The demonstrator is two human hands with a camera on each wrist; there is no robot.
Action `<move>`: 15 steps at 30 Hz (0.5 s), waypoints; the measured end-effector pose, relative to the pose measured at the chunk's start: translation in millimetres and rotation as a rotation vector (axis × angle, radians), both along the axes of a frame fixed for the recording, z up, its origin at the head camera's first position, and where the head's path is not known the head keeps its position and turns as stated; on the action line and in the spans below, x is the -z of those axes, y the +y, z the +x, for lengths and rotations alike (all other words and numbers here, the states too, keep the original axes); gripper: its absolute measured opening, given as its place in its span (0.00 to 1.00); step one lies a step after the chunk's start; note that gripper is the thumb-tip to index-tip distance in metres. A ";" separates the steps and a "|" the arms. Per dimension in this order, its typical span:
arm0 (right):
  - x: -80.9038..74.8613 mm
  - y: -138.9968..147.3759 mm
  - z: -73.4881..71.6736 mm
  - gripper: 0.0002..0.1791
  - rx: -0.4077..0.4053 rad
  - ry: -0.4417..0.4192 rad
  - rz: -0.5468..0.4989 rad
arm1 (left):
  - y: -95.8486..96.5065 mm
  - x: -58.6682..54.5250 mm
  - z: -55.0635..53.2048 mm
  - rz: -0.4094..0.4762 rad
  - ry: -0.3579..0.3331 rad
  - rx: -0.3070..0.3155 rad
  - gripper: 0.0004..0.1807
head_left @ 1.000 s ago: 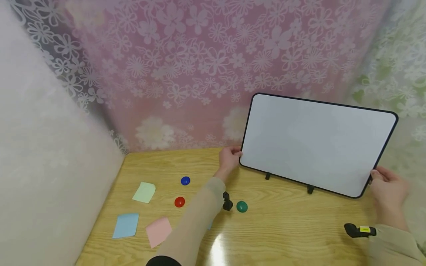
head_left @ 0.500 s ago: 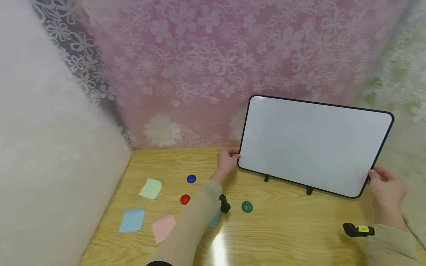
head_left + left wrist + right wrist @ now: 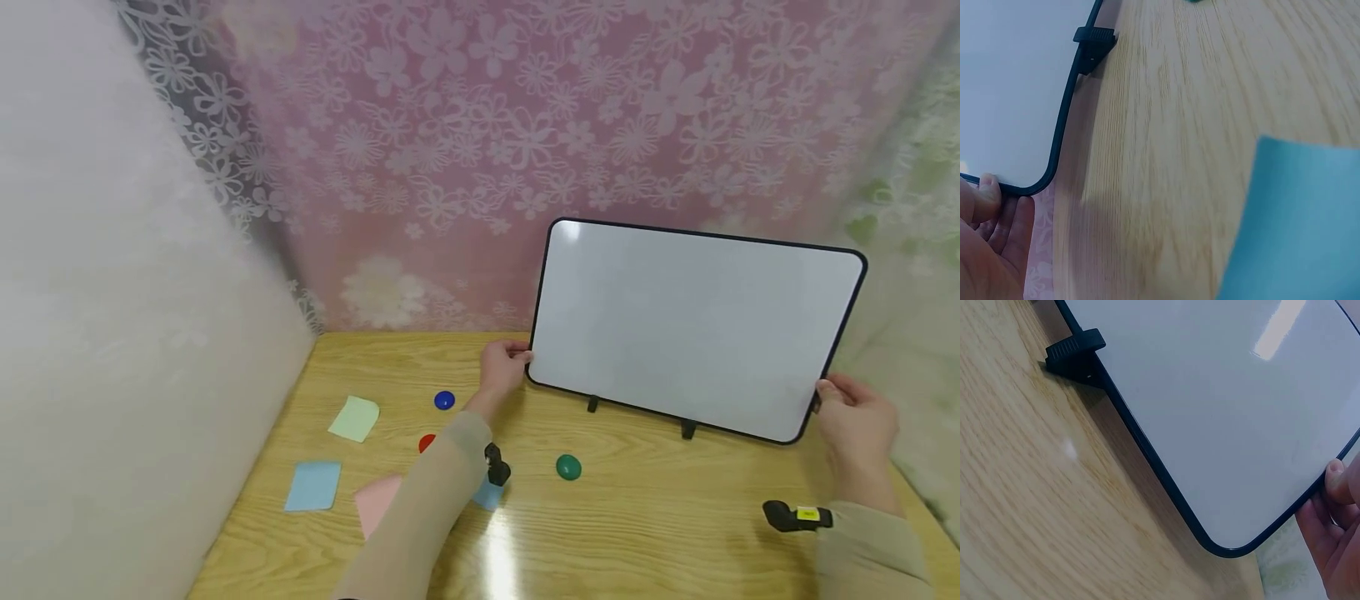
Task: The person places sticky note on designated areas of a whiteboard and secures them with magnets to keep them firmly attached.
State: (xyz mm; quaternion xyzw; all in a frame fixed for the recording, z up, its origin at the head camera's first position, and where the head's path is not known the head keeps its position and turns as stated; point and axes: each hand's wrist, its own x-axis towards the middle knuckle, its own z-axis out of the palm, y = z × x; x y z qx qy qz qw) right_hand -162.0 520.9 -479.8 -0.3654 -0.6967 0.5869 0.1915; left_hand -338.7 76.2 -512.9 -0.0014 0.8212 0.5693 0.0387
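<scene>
A framed whiteboard (image 3: 690, 325) is held between the fingers of both hands, its white face turned toward the person and its long edges slanting down from the left fingers to the right ones. By the left hand (image 3: 501, 367), its left edge is pinched just above the lower corner; the thumb is laid on the front and the other fingers are tucked behind, with only the board's thickness left between them. By the right hand (image 3: 858, 421), the right edge is gripped likewise, above the opposite lower corner.

Along the bottom edge, between the two sets of fingers, a left foot (image 3: 592, 404) and a right foot (image 3: 688, 428) are fitted, both black; whether weight is borne by them cannot be told.

To the left of the left fingers and a little nearer the person, a blue disc (image 3: 445, 400) is seen; nearer still, a red disc (image 3: 427, 442) is partly hidden by the left sleeve (image 3: 427, 508). Between the hands, nearer the person than the fingers, a green disc (image 3: 568, 467) is placed. Farther left of the left fingers, a pale green sticky note (image 3: 355, 418), a blue sticky note (image 3: 313, 486) and a partly covered pink sticky note (image 3: 375, 500) are spread on the wood-grain tabletop (image 3: 637, 525).
</scene>
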 end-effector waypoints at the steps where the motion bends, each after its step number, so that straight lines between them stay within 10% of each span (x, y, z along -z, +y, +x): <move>1: -0.3 -1.4 -1.2 0.26 -0.010 -0.005 0.000 | -2.4 0.4 0.1 -0.002 0.002 -0.002 0.08; 15: 3.4 -19.1 -21.7 0.27 -0.085 -0.012 0.027 | -35.7 -2.3 7.5 -0.016 0.042 -0.030 0.09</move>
